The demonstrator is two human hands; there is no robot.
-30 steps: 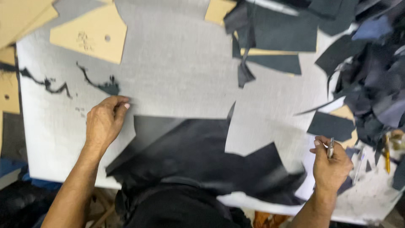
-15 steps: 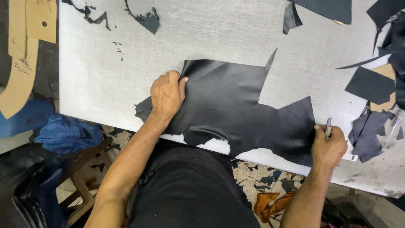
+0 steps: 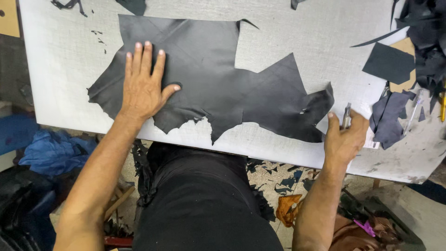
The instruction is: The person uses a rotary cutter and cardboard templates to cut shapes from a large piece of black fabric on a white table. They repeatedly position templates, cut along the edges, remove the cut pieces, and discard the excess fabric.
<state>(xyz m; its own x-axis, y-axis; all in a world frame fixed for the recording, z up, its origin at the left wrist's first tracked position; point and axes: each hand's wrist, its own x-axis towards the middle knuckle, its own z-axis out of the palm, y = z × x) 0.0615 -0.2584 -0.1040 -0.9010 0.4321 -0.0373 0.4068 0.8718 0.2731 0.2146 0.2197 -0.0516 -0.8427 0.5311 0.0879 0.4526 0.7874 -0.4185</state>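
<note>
Leather (image 3: 218,83), one large black irregular sheet with ragged cut-outs along its edges, now lies spread almost wholly on the pale grey worktop (image 3: 297,42). Half a second ago a good part of it hung over the near edge toward the person's lap; a second ago even more of it drooped there. It has been pushed up and away, so that only a few jagged tips reach near the front rim.

Flat on the sheet's left part rests the left hand (image 3: 141,86), palm down, fingers spread and straight, closing on nothing; it presses the leather to the surface. It sat nearer the edge before and has travelled forward with the sheet.

At the sheet's right lobe the right hand (image 3: 344,137) has its grip closed around a slim metal cutting tool (image 3: 346,115), held upright, thumb raised beside it. Its fingers are just beside the leather's edge; I cannot tell whether they touch it. That hand has kept the tool through all three views.

With the sheet laid out and pinned, more of its uncut surface lies open to work on.

Further right lie dark offcuts (image 3: 389,62), a tan card pattern (image 3: 405,49) and a heap of scraps (image 3: 429,28). Below the worktop, blue cloth (image 3: 55,151) and litter cover the floor.
</note>
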